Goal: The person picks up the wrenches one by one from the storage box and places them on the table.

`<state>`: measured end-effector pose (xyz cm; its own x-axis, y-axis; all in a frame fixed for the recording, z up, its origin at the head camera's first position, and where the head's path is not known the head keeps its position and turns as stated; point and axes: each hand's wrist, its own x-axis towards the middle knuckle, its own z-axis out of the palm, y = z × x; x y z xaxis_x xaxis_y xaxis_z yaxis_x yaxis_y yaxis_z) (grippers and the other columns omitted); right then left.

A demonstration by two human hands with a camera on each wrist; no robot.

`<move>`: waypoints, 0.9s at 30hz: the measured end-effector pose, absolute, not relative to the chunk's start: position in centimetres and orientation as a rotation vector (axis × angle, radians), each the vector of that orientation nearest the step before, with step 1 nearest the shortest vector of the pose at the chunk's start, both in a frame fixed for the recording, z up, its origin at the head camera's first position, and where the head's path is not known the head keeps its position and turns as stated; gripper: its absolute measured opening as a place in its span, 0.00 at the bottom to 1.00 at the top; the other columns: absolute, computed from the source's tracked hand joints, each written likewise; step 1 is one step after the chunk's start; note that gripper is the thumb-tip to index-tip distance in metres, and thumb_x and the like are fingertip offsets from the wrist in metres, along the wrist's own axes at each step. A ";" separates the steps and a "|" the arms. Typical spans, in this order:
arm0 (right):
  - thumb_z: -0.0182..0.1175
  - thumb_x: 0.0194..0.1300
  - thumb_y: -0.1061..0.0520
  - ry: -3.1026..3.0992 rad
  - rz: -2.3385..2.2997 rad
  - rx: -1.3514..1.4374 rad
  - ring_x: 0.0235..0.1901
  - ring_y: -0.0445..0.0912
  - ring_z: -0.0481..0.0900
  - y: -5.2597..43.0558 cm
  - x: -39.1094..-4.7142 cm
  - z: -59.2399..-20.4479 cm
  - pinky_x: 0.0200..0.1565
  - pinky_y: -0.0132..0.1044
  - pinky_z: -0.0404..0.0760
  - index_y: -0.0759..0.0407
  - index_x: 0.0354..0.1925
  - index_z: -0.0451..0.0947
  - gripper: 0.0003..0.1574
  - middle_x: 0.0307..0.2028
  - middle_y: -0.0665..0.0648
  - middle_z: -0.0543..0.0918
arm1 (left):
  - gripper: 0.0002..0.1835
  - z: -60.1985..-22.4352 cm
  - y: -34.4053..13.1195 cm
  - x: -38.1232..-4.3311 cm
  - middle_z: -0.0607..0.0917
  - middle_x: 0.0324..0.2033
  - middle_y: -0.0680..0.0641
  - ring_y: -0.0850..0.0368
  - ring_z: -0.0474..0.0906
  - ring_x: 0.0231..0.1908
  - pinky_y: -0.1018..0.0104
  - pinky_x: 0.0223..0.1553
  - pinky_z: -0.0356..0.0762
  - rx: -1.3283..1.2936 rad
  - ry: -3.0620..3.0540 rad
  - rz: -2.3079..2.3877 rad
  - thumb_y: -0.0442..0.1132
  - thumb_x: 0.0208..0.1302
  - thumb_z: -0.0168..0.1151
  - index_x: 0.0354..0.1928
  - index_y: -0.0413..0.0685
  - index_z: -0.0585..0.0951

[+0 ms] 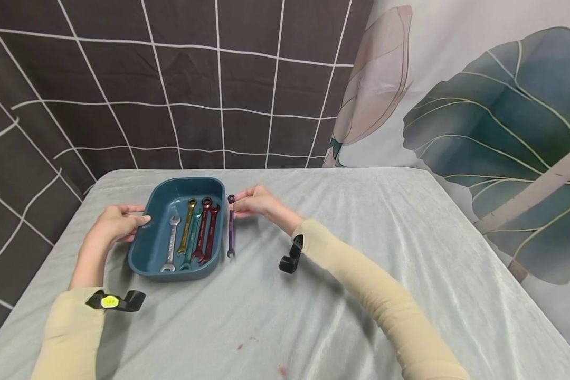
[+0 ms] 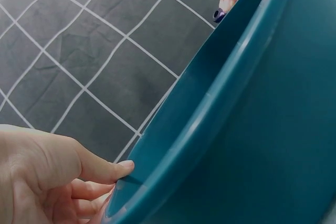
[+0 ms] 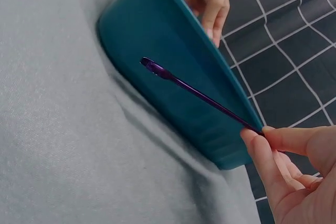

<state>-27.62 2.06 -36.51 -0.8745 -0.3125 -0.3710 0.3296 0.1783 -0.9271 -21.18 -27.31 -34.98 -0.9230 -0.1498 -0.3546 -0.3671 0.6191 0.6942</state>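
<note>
A blue rectangular basin with rounded corners stands on the cloth-covered table. My left hand grips its left rim, thumb over the inside and fingers outside. Just off the basin's right side, my right hand pinches a purple combination wrench near its ring end, between thumb and fingers; its open end points toward me. Inside the basin lie a silver wrench, a gold wrench, a green wrench and two red wrenches, side by side.
Grey-white cloth covers the table, with folds and a few small reddish spots near the front. Behind it hangs a dark curtain with white grid lines; a leaf-patterned curtain hangs at the right. Each wrist carries a black camera mount.
</note>
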 end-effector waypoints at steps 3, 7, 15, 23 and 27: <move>0.63 0.58 0.72 1.976 -1.738 0.029 0.16 0.41 0.81 1.9 -27.7 -36.8 0.24 0.28 0.81 0.76 0.51 0.74 0.21 0.46 0.73 0.81 | 0.30 -35.0 -27.5 -21.2 0.73 0.31 0.49 0.62 0.70 0.28 0.69 0.28 0.76 -0.387 2.575 1.189 0.39 0.69 0.54 0.68 0.30 0.61; 0.63 0.58 0.72 1.975 -1.735 0.039 0.16 0.41 0.81 1.8 -27.8 -37.2 0.23 0.27 0.80 0.76 0.50 0.75 0.21 0.45 0.73 0.82 | 0.31 -36.0 -28.1 -21.8 0.74 0.30 0.50 0.62 0.70 0.28 0.68 0.27 0.76 -0.414 2.567 1.202 0.40 0.68 0.56 0.68 0.33 0.62; 0.62 0.58 0.73 1.960 -1.736 0.051 0.15 0.41 0.80 1.8 -27.9 -37.8 0.23 0.28 0.80 0.75 0.46 0.75 0.16 0.21 0.55 0.82 | 0.31 -36.3 -28.3 -22.0 0.74 0.33 0.47 0.60 0.70 0.29 0.67 0.28 0.76 -0.405 2.569 1.205 0.41 0.67 0.57 0.67 0.32 0.62; 0.62 0.58 0.73 1.967 -1.717 0.059 0.15 0.41 0.80 1.6 -27.8 -38.0 0.23 0.28 0.80 0.75 0.45 0.76 0.15 0.18 0.53 0.81 | 0.31 -34.9 -27.5 -20.9 0.75 0.33 0.48 0.62 0.70 0.29 0.70 0.28 0.76 -0.378 2.576 1.174 0.40 0.68 0.54 0.68 0.30 0.61; 0.61 0.58 0.73 1.983 -1.715 0.053 0.15 0.40 0.80 1.6 -28.1 -38.3 0.22 0.27 0.79 0.74 0.44 0.76 0.13 0.18 0.53 0.80 | 0.31 -35.0 -27.4 -21.1 0.75 0.33 0.47 0.61 0.70 0.30 0.69 0.28 0.76 -0.378 2.581 1.175 0.40 0.68 0.54 0.67 0.30 0.61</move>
<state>-28.05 1.60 -38.28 -0.8674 -0.2959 -0.4000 0.3532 0.2000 -0.9139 -21.07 -27.43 -35.00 -0.9267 -0.1202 -0.3561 -0.3476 0.6348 0.6901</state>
